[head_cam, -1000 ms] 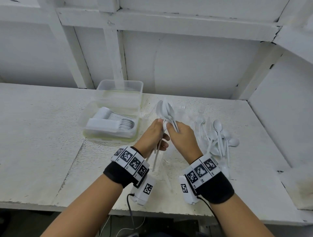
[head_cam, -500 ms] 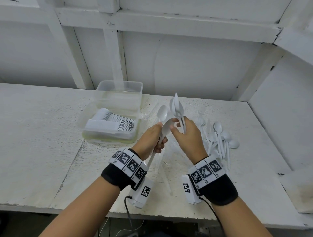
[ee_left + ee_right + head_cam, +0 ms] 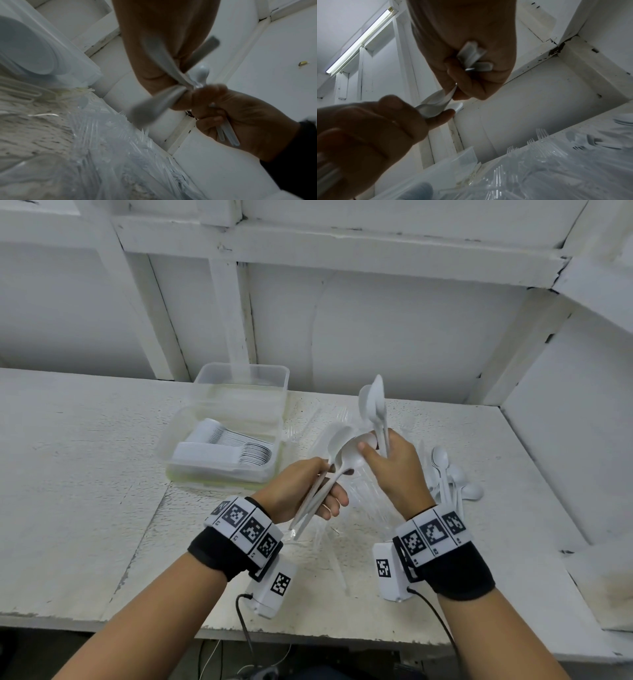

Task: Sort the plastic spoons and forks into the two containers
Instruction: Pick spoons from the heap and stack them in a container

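Note:
My left hand (image 3: 308, 491) grips the handles of two white plastic spoons (image 3: 339, 453), bowls pointing up and right. My right hand (image 3: 390, 463) holds a bunch of white spoons (image 3: 375, 409) upright, and its thumb presses a bowl of the left hand's spoons. Both hands hover above a pile of clear plastic forks (image 3: 363, 494) on the table. A near clear container (image 3: 178, 440) holds a stacked row of white spoons (image 3: 233, 448). Behind it stands a second clear container (image 3: 239, 374). The right wrist view shows spoon handle ends (image 3: 472, 58) inside my curled fingers.
Loose white spoons (image 3: 448, 474) lie on the white table (image 3: 85, 474) right of my right hand. A white wall with frame posts runs along the back, and a side wall closes off the right. Clear forks (image 3: 539, 155) spread across the tabletop under both hands.
Both hands have risen a little and drawn apart. The right hand's spoon bunch moved up and right, away from the left hand's spoons, and its thumb now meets a bowl.

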